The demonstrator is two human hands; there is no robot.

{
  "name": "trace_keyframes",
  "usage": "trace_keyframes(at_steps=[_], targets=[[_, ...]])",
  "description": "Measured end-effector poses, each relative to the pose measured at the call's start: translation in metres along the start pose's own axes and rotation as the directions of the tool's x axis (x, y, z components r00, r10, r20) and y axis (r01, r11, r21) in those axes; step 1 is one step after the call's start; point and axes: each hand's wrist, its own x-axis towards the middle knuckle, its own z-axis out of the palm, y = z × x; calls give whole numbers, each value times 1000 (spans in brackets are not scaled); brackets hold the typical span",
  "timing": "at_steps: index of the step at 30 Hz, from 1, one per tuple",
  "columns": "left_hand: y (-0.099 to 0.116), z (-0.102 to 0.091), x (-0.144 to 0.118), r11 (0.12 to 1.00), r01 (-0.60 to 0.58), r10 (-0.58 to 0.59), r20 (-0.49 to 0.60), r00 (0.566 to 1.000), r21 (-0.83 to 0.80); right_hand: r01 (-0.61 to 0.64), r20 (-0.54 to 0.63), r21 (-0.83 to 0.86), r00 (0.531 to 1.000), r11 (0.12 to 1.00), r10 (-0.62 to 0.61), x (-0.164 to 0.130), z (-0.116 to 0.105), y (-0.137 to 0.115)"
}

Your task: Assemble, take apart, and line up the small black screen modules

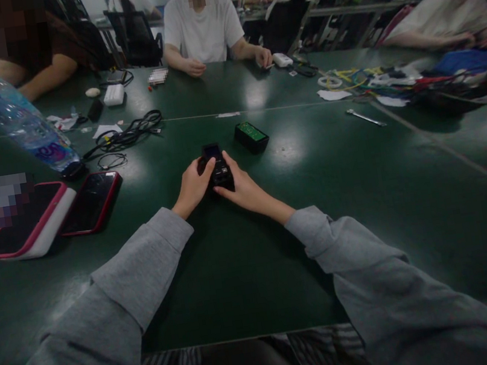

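Observation:
Between my two hands is a small black handheld device with a dark screen at its far end and what look like buttons nearer me. My left hand grips its left side, the thumb lying over its face. On the other side my right hand is closed round the right edge. The fingers beneath the device are hidden. Just beyond my right hand a black box-shaped part with a green circuit board on top rests on the green table, apart from both hands.
To the left lie a red-edged phone, a larger red-rimmed device, a tilted water bottle and black cables. A wrench and tangled wires are at right. Across the table sits a person in a white shirt.

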Motion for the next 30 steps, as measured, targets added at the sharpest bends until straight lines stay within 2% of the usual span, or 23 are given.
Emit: trace_keyframes(at_steps=[8, 17, 25, 30], targets=[[-5, -1, 2, 980, -76, 81, -23, 996, 182, -2, -2, -28, 1000, 1000, 2, 1, 0, 2], [-12, 0, 3, 967, -172, 192, -95, 977, 186, -7, -11, -71, 1000, 997, 6, 1, 2, 6], [-11, 0, 5, 926, -323, 325, 25, 946, 196, 62, 37, -106, 998, 992, -58, 1, 6, 15], [-13, -1, 6, 930, -310, 297, 94, 950, 197, 64, 40, -127, 997, 990, -60, -1, 6, 14]])
